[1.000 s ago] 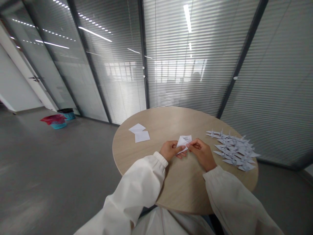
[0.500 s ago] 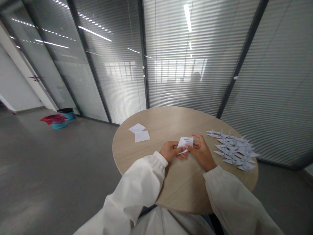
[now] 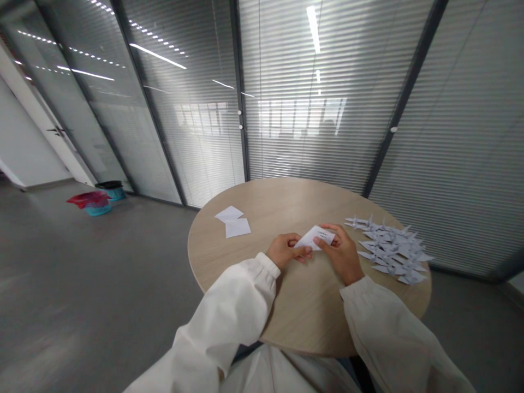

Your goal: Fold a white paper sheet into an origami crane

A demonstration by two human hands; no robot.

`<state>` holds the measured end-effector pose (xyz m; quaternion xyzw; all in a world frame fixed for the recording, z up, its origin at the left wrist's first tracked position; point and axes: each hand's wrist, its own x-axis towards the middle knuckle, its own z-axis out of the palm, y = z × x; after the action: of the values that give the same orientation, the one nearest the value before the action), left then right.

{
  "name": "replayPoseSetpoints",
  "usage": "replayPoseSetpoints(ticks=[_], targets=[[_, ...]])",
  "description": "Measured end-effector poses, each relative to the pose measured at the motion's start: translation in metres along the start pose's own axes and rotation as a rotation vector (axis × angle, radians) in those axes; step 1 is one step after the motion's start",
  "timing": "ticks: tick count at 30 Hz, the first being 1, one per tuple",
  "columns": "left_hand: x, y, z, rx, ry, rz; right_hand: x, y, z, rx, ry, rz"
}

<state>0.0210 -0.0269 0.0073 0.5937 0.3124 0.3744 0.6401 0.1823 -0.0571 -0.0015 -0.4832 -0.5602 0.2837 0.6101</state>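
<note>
Paper [image 3: 310,237] being held looks white, folded, marked with dark print.

So the table [image 3: 295,202] is round with a pale wood-grain top. Over on the left side there's 2 white paper pieces [image 3: 237,228] lying flat, with their edges meeting or maybe overlapping a bit, can't really tell. The right side has a crowded bunch of pointy white paper cranes [image 3: 393,248], pretty close to the edge. Floor's [image 3: 123,284] plain grey, with 2 blue bins [image 3: 98,209] side by side on it.
</note>
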Motion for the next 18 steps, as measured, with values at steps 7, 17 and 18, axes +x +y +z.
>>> replayPoseSetpoints(ticks=[7, 17, 18], targets=[[0.0022, 0.0033, -0.0027, -0.05, 0.082, 0.096, -0.0004, -0.0015, -0.0037, -0.086, 0.066, -0.018], [0.0002, 0.0042, -0.0046, -0.017, 0.08, 0.068, -0.0009, -0.0011, -0.0041, -0.097, 0.081, -0.018], [0.0002, 0.004, -0.0051, -0.02, 0.076, 0.063, -0.0011, -0.001, -0.0041, -0.092, 0.077, -0.015]])
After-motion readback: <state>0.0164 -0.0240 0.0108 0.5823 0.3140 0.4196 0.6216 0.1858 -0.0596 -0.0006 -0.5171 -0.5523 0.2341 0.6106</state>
